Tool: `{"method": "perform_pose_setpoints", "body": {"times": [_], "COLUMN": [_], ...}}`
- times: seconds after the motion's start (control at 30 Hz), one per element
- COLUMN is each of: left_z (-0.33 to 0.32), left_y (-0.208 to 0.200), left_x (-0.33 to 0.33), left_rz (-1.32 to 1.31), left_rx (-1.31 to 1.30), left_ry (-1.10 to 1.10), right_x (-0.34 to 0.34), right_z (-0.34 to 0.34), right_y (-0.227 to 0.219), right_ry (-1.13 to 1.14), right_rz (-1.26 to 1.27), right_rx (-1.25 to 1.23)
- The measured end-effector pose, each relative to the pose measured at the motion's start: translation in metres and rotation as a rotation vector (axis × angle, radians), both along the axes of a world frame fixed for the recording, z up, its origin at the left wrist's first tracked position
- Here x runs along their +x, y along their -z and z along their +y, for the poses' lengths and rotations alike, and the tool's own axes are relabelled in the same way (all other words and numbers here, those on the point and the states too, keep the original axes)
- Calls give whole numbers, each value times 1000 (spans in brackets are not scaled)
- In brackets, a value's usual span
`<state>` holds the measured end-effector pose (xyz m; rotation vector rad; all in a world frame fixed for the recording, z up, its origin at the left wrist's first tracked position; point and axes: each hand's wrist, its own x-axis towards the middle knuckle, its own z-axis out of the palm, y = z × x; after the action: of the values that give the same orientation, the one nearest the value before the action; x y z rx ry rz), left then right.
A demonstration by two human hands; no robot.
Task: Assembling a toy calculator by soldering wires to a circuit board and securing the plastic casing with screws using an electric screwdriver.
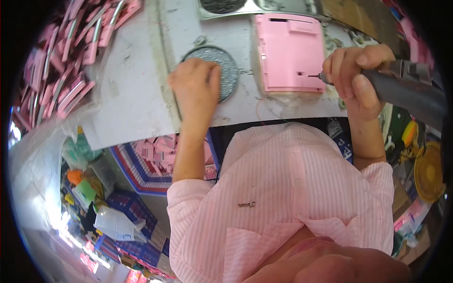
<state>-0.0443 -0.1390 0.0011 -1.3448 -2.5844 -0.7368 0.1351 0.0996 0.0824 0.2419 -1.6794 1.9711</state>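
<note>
My left hand reaches over a round dish filled with small silvery metal pieces, which look like screws. Its fingers are bent together down at the pieces, and whatever they pinch is hidden. On the right, my right hand is closed around a dark electric screwdriver, which lies nearly level. The thin bit of the screwdriver points left, over the lower right part of a pink plastic panel. That panel has a raised rim and small slots, and lies on the white table. From this view I cannot tell whether the bit touches it.
A heap of pink parts with silvery strips fills the table's left side. Along the far edge sits a metal tray with dark small pieces. Below the table edge stands a blue-rimmed basket of pink pieces. A cardboard piece lies far right.
</note>
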Motion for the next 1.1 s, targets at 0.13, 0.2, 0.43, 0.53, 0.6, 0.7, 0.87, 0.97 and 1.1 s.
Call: {"method": "perform_pose_setpoints", "body": {"times": [0.13,0.2,0.43,0.53,0.6,0.7,0.87,0.97,1.1], "left_z": [3,15,85,97,97,95,94,98,100], "left_y": [-2,-9,-26,-19,-16,-14,-19,-12,-11], "left_x": [-14,0,66,71,73,76,96,101,101], "left_rz": [-12,-177,-468,-480,-458,-442,-415,-452,-401], "left_rx": [18,137,318,253,293,288,283,342,344], "left_ry": [-57,94,551,576,577,599,579,556,542], "right_x": [37,42,50,52,51,52,45,41,39], "right_z": [2,5,0,-3,-2,1,2,-4,6], "right_y": [4,19,31,38,39,36,-14,-24,-8], "right_ry": [123,126,179,194,157,186,166,165,23], "right_rz": [-63,42,-56,-130,-105,-123,-74,-81,82], "right_rx": [3,-24,-27,96,168,193,-56,-78,-66]}}
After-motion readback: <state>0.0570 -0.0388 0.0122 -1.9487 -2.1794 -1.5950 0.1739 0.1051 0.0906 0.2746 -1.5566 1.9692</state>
